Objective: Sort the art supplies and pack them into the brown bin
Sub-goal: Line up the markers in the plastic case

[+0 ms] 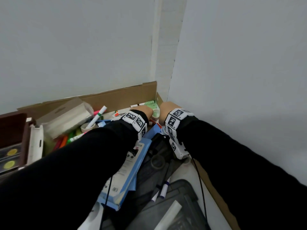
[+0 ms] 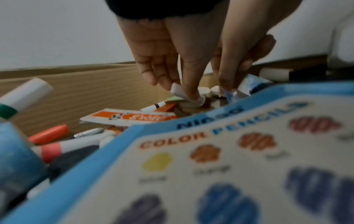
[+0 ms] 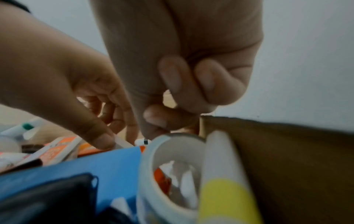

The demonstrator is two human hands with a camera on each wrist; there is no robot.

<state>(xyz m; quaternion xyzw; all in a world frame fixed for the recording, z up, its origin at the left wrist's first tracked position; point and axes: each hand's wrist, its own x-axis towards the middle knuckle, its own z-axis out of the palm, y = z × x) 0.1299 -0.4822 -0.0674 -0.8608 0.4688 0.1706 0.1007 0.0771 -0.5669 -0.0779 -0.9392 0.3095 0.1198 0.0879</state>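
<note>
Both hands reach into the far right corner of a brown cardboard box [image 1: 116,95] full of art supplies. My left hand [image 2: 180,89] pinches a small white piece [image 2: 200,100] between thumb and fingers, just above a white marker with a black band [image 2: 153,106]. My right hand [image 3: 162,121] hovers close beside it with its outer fingers [image 3: 172,78] curled into the palm. Its thumb and forefinger point down behind a white tape roll [image 3: 149,159], so what they touch is hidden. In the head view only the backs of the left hand [image 1: 146,110] and right hand [image 1: 167,108] show.
A blue colour-pencil box [image 1: 131,165] lies under my left wrist, beside a black case [image 1: 156,161]. Markers [image 1: 98,117], an orange-and-white box [image 2: 130,117] and a green roll [image 1: 153,107] lie around. A dark brown tray [image 1: 15,128] stands left. White walls close the corner.
</note>
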